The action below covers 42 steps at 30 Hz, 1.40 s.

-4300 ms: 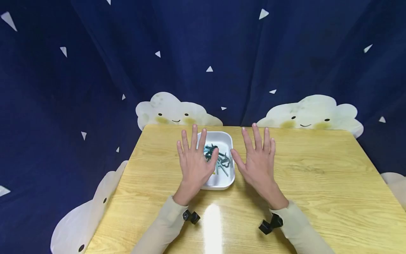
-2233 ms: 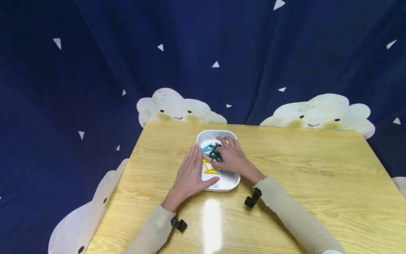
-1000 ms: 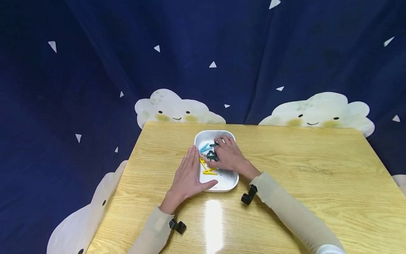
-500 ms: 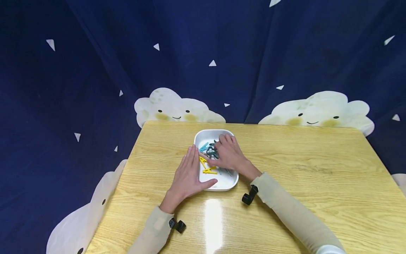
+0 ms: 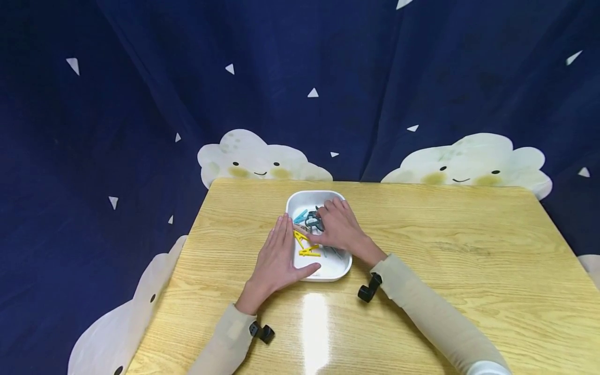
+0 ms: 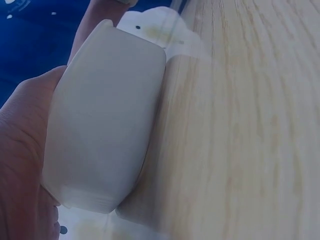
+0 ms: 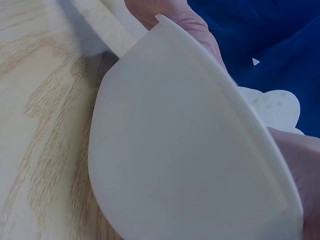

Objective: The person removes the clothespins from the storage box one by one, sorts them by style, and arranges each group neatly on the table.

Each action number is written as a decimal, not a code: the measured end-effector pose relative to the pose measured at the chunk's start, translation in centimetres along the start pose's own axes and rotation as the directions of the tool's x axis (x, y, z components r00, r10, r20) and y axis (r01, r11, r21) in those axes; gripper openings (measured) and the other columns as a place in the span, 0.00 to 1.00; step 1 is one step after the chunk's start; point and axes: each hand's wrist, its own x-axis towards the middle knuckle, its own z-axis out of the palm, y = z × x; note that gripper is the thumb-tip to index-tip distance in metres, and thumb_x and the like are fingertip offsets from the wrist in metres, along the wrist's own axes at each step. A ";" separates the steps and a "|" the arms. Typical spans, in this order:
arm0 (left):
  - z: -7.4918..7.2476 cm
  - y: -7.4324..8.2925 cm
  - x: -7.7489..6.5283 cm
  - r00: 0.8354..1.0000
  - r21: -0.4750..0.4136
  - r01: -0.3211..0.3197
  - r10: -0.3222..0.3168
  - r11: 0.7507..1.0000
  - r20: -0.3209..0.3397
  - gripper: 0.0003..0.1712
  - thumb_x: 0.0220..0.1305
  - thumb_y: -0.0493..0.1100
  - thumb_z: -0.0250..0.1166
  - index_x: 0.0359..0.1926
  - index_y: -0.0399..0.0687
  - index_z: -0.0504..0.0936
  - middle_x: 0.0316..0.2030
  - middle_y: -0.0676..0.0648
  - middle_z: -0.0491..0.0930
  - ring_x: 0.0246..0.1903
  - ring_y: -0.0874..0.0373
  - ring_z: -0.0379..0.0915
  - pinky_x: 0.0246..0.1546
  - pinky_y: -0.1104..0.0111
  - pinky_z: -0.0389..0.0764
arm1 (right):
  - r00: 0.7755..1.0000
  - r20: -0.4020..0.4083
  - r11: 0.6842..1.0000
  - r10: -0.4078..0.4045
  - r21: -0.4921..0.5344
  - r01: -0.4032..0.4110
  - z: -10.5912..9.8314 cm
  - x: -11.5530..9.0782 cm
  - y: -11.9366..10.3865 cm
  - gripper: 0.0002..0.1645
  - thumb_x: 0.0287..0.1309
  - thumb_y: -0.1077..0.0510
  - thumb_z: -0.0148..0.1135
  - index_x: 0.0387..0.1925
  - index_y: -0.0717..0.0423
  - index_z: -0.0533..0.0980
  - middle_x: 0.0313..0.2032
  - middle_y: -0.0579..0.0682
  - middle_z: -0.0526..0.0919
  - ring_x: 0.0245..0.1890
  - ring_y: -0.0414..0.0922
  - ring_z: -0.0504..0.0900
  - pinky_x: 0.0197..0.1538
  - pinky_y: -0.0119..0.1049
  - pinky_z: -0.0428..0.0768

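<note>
A white tray (image 5: 330,272) stands on the table with small plastic clips in it. My left hand (image 5: 275,255) lies along the tray's left side with straight fingers, its thumb spread over the near rim. My right hand (image 5: 341,227) reaches in from the right, and its curled fingers grip at dark green clips (image 5: 314,223); fingertips are partly hidden. Near the left wall lie yellow clips (image 5: 309,252) and a light blue clip (image 5: 300,216). A pinkish clip (image 5: 301,228) lies between them. Pale grey clips (image 5: 334,251) show under my right palm. Both wrist views show mainly the tray's outer wall (image 6: 102,120).
The wooden table (image 5: 445,271) spreads around the tray on all sides. Behind it hangs a dark blue curtain (image 5: 281,78) with clouds and white triangles. Black wrist cameras sit on both sleeves.
From hovering spread above the table, my left hand came to the tray's side and my right hand went into the tray. Lately the dark green clips have shifted slightly away from me.
</note>
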 end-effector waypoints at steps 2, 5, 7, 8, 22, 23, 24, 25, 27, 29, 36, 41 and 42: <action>0.0 0.0 0.1 1.000 0.001 -0.003 0.003 1.000 -0.004 0.78 0.55 0.90 0.50 0.82 0.34 0.38 0.84 0.39 0.34 0.83 0.49 0.27 0.81 0.56 0.45 | 1.000 -0.023 1.000 0.003 0.009 -0.003 0.0 0.0 0.1 0.41 0.50 0.25 0.68 0.43 0.58 0.84 0.41 0.53 0.83 0.49 0.53 0.73 0.60 0.50 0.69; 0.0 0.0 0.2 1.000 0.005 -0.005 0.005 1.000 -0.008 0.79 0.54 0.90 0.49 0.82 0.34 0.38 0.84 0.39 0.35 0.83 0.49 0.28 0.81 0.56 0.45 | 0.998 -0.068 1.000 0.003 0.021 -0.002 -0.1 0.0 0.2 0.39 0.49 0.26 0.70 0.41 0.57 0.83 0.39 0.53 0.83 0.49 0.53 0.74 0.57 0.49 0.71; -0.1 0.0 0.3 1.000 0.009 -0.007 0.007 1.000 -0.011 0.79 0.54 0.91 0.49 0.82 0.34 0.39 0.84 0.38 0.35 0.83 0.49 0.29 0.81 0.56 0.46 | 0.996 -0.094 1.000 0.004 0.027 -0.002 -0.1 0.0 0.2 0.38 0.48 0.26 0.71 0.39 0.57 0.83 0.38 0.52 0.83 0.47 0.53 0.74 0.55 0.49 0.71; -0.1 0.0 0.3 1.000 0.010 -0.009 0.009 1.000 -0.011 0.79 0.54 0.91 0.48 0.82 0.34 0.39 0.84 0.38 0.35 0.83 0.49 0.29 0.81 0.56 0.46 | 0.995 -0.103 1.000 0.006 0.027 -0.003 -0.2 0.0 0.2 0.38 0.48 0.26 0.71 0.38 0.57 0.83 0.37 0.52 0.83 0.47 0.53 0.74 0.53 0.48 0.71; -0.4 0.0 -0.3 1.000 0.037 -0.024 0.024 0.999 0.017 0.78 0.55 0.91 0.47 0.82 0.33 0.40 0.83 0.37 0.36 0.83 0.49 0.29 0.81 0.56 0.47 | 0.992 -0.070 0.994 0.109 0.031 -0.107 -2.3 -1.1 0.7 0.41 0.48 0.25 0.69 0.43 0.58 0.84 0.39 0.52 0.84 0.40 0.52 0.70 0.45 0.45 0.69; -0.4 0.0 -0.3 1.000 0.039 -0.027 0.027 0.999 0.014 0.78 0.55 0.91 0.47 0.82 0.32 0.41 0.83 0.37 0.36 0.83 0.48 0.29 0.81 0.55 0.48 | 0.991 -0.075 0.993 0.115 0.032 -0.113 -2.5 -1.1 0.9 0.42 0.48 0.25 0.69 0.43 0.58 0.84 0.39 0.52 0.84 0.41 0.52 0.70 0.45 0.45 0.69; -0.4 0.0 -0.2 1.000 0.043 -0.026 0.026 0.999 0.017 0.78 0.55 0.91 0.47 0.82 0.33 0.40 0.83 0.37 0.36 0.83 0.48 0.29 0.81 0.55 0.48 | 0.990 -0.081 0.993 0.119 0.033 -0.116 -2.7 -1.2 1.1 0.42 0.48 0.25 0.69 0.43 0.58 0.84 0.39 0.53 0.84 0.41 0.52 0.71 0.45 0.45 0.70; -0.4 0.0 -0.1 1.000 0.047 -0.025 0.024 0.999 0.019 0.78 0.55 0.91 0.46 0.82 0.33 0.41 0.83 0.37 0.36 0.83 0.49 0.29 0.81 0.56 0.47 | 0.989 -0.086 0.992 0.122 0.031 -0.120 -2.9 -1.2 1.3 0.42 0.48 0.25 0.68 0.42 0.58 0.84 0.39 0.53 0.84 0.41 0.53 0.71 0.46 0.45 0.70; -0.4 0.0 0.0 1.000 0.056 -0.024 0.022 0.998 0.022 0.79 0.54 0.91 0.46 0.82 0.33 0.41 0.83 0.37 0.36 0.83 0.49 0.29 0.81 0.56 0.47 | 0.987 -0.098 0.991 0.130 0.032 -0.127 -3.4 -1.3 1.7 0.41 0.48 0.25 0.69 0.42 0.58 0.84 0.39 0.54 0.84 0.42 0.53 0.72 0.47 0.46 0.71; -0.4 -0.1 0.0 0.999 0.063 -0.021 0.019 0.998 0.025 0.79 0.54 0.92 0.46 0.82 0.33 0.41 0.83 0.38 0.36 0.83 0.49 0.29 0.81 0.56 0.48 | 0.984 -0.109 0.989 0.144 0.042 -0.140 -3.9 -1.4 2.1 0.41 0.47 0.26 0.71 0.42 0.59 0.84 0.38 0.54 0.85 0.43 0.54 0.72 0.48 0.47 0.71; -0.6 0.1 -0.1 0.999 0.038 -0.003 0.001 0.999 0.039 0.80 0.53 0.91 0.48 0.83 0.34 0.39 0.84 0.39 0.35 0.83 0.50 0.28 0.81 0.56 0.47 | 0.971 -0.103 0.973 0.216 0.104 -0.205 -5.5 -2.1 3.7 0.41 0.46 0.28 0.75 0.43 0.61 0.84 0.40 0.57 0.86 0.43 0.55 0.73 0.50 0.50 0.71; -0.6 0.0 -0.2 1.000 0.034 -0.010 0.009 0.999 0.024 0.79 0.53 0.91 0.49 0.82 0.33 0.41 0.84 0.39 0.36 0.83 0.50 0.30 0.81 0.56 0.47 | 0.962 -0.132 0.966 0.241 0.133 -0.224 -6.1 -2.6 5.2 0.40 0.47 0.29 0.74 0.43 0.62 0.83 0.42 0.57 0.87 0.45 0.56 0.73 0.51 0.51 0.71; -0.6 0.0 -0.3 1.000 0.036 -0.014 0.013 0.999 0.021 0.79 0.53 0.91 0.49 0.82 0.33 0.41 0.84 0.39 0.37 0.83 0.49 0.30 0.81 0.55 0.48 | 0.959 -0.139 0.964 0.245 0.138 -0.226 -6.2 -2.7 5.6 0.40 0.48 0.29 0.73 0.43 0.62 0.83 0.43 0.57 0.87 0.45 0.56 0.74 0.51 0.51 0.71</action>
